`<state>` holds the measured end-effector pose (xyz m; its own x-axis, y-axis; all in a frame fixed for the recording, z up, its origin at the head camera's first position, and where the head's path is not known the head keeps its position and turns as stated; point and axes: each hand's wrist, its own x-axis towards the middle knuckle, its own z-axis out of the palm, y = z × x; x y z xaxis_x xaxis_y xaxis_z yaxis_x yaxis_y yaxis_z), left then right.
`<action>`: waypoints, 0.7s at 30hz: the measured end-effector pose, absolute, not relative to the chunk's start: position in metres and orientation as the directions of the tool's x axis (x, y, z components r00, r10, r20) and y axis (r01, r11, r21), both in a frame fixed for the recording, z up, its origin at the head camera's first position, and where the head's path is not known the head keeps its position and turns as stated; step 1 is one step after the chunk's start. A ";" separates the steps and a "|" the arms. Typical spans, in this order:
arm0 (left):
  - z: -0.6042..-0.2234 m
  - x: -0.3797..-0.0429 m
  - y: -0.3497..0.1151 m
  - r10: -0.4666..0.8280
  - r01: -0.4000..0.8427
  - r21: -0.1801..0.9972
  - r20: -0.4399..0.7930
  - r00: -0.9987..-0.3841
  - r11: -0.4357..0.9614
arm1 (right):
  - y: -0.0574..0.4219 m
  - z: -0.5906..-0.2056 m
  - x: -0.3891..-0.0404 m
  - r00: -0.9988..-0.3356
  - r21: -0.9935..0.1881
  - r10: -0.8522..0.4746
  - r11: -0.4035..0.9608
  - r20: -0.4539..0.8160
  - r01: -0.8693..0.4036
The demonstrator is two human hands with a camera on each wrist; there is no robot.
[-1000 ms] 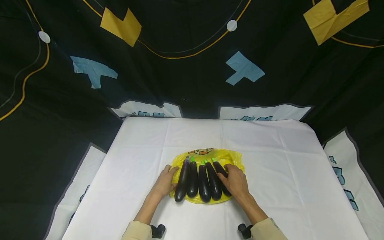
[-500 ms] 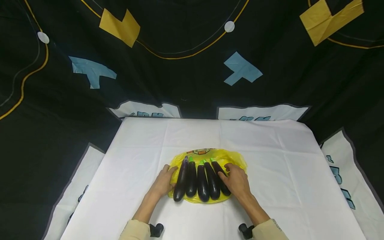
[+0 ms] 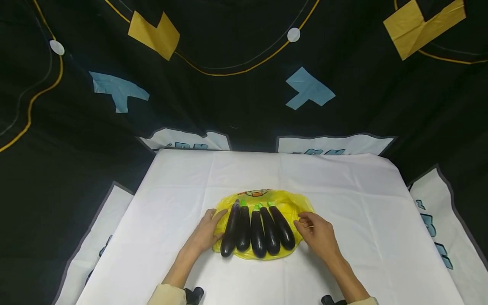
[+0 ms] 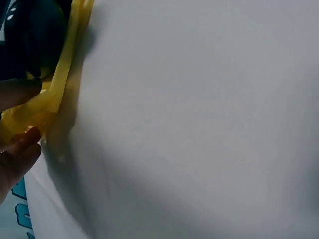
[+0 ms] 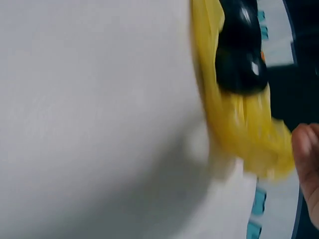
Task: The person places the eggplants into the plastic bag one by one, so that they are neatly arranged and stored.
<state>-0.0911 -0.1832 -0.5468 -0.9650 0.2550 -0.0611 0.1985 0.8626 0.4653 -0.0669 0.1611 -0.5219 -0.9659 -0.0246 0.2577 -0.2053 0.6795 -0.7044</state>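
Note:
Several dark purple eggplants (image 3: 258, 235) with green or purplish tops lie side by side on a yellow plastic bag (image 3: 293, 201). My left hand (image 3: 205, 231) rests at the bag's left edge, thumb and forefinger spread beside the leftmost eggplant (image 3: 230, 231). In the left wrist view, crumpled plastic (image 4: 62, 69) shows between its thumb and fingertips (image 4: 20, 159). My right hand (image 3: 318, 237), fingers curled, pinches the bag's right edge, apart from the rightmost eggplant (image 3: 283, 228). In the right wrist view a fingertip (image 5: 306, 149) meets the bag's stretched corner (image 5: 271, 154).
A white cloth covers the table (image 3: 362, 237). Black fabric (image 3: 228, 101) with yellow and blue patches hangs behind it. Black wrist mounts (image 3: 194, 295) sit by the sleeves (image 3: 166, 295).
My right hand has moved to the right, off the rightmost eggplant and onto the bag's right edge. My left hand and the eggplants have stayed nearly where they were.

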 end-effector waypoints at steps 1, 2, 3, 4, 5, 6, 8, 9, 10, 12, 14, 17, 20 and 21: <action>-0.545 -0.090 -0.184 0.251 0.202 0.465 -0.045 -0.967 0.862 | 0.170 -0.522 -0.064 -0.960 -0.702 -0.026 0.677 0.278 -0.221; -0.543 -0.088 -0.185 0.244 0.203 0.464 -0.030 -0.969 0.862 | 0.179 -0.522 -0.061 -0.954 -0.695 -0.024 0.680 0.298 -0.234; -0.540 -0.086 -0.186 0.237 0.204 0.462 -0.012 -0.972 0.863 | 0.188 -0.522 -0.059 -0.950 -0.685 -0.017 0.688 0.312 -0.237; -0.539 -0.084 -0.187 0.230 0.207 0.458 0.005 -0.973 0.865 | 0.197 -0.521 -0.056 -0.947 -0.674 -0.007 0.701 0.321 -0.234; -0.537 -0.083 -0.188 0.227 0.215 0.446 0.028 -0.973 0.869 | 0.207 -0.521 -0.053 -0.945 -0.656 0.000 0.720 0.326 -0.226; -0.536 -0.081 -0.190 0.231 0.233 0.434 0.058 -0.971 0.870 | 0.217 -0.521 -0.050 -0.946 -0.639 0.009 0.740 0.325 -0.213; -0.534 -0.077 -0.194 0.248 0.272 0.403 0.112 -0.962 0.874 | 0.237 -0.522 -0.043 -0.950 -0.603 0.015 0.776 0.313 -0.187; -0.534 -0.076 -0.196 0.263 0.298 0.379 0.143 -0.954 0.876 | 0.246 -0.522 -0.040 -0.954 -0.578 0.011 0.797 0.301 -0.173; -0.534 -0.074 -0.198 0.280 0.323 0.346 0.170 -0.945 0.881 | 0.255 -0.523 -0.036 -0.957 -0.544 0.000 0.822 0.290 -0.165; -0.535 -0.071 -0.203 0.313 0.363 0.285 0.208 -0.927 0.887 | 0.270 -0.525 -0.031 -0.962 -0.467 -0.030 0.870 0.270 -0.158; -0.537 -0.068 -0.207 0.333 0.380 0.227 0.219 -0.917 0.897 | 0.282 -0.527 -0.028 -0.963 -0.378 -0.068 0.910 0.262 -0.168; -0.540 -0.064 -0.211 0.346 0.379 0.173 0.196 -0.918 0.909 | 0.291 -0.531 -0.026 -0.963 -0.240 -0.111 0.956 0.245 -0.171; -0.543 -0.063 -0.213 0.349 0.374 0.152 0.170 -0.922 0.915 | 0.293 -0.534 -0.026 -0.968 -0.147 -0.131 0.975 0.215 -0.165; -0.544 -0.063 -0.213 0.353 0.378 0.145 0.169 -0.920 0.915 | 0.293 -0.535 -0.026 -0.969 -0.122 -0.135 0.979 0.205 -0.162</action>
<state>-0.0631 -0.2126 -0.5440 -0.9201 0.3532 0.1692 0.3776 0.9146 0.1445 -0.0260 0.2929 -0.5350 -0.9695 -0.1349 0.2046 -0.1620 0.9792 -0.1220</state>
